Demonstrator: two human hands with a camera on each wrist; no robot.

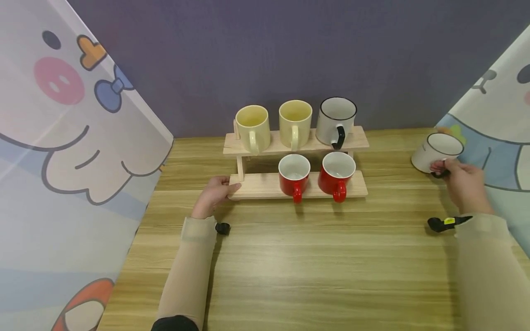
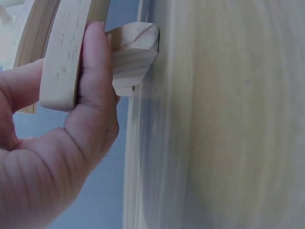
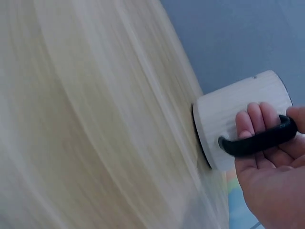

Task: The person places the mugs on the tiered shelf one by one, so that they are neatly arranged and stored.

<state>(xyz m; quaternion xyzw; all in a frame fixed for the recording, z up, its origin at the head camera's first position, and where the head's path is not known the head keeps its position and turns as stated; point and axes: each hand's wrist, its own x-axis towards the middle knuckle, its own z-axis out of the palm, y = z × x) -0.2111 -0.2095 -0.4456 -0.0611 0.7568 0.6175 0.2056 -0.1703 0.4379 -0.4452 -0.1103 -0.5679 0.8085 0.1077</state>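
At the right of the table, my right hand (image 1: pixel 465 181) grips the black handle (image 3: pixel 262 140) of a white mug (image 1: pixel 434 154) with a dark rim. Its fingers pass through the handle in the right wrist view, and the mug's base is at the tabletop. My left hand (image 1: pixel 213 195) holds the left end of the lower shelf of a two-tier wooden rack (image 1: pixel 258 186). The left wrist view shows the thumb on one face of the board (image 2: pixel 64 62) and the fingers on the other. Two red mugs (image 1: pixel 293 179) with white insides stand on that lower shelf.
Along the rack's upper shelf (image 1: pixel 273 142) stand two yellow mugs (image 1: pixel 253 131) and a white mug (image 1: pixel 335 119) with a black handle. A dark wall (image 1: pixel 265 55) rises behind the wooden table (image 1: pixel 314 262). Cartoon-printed panels (image 1: pixel 62 151) flank both sides.
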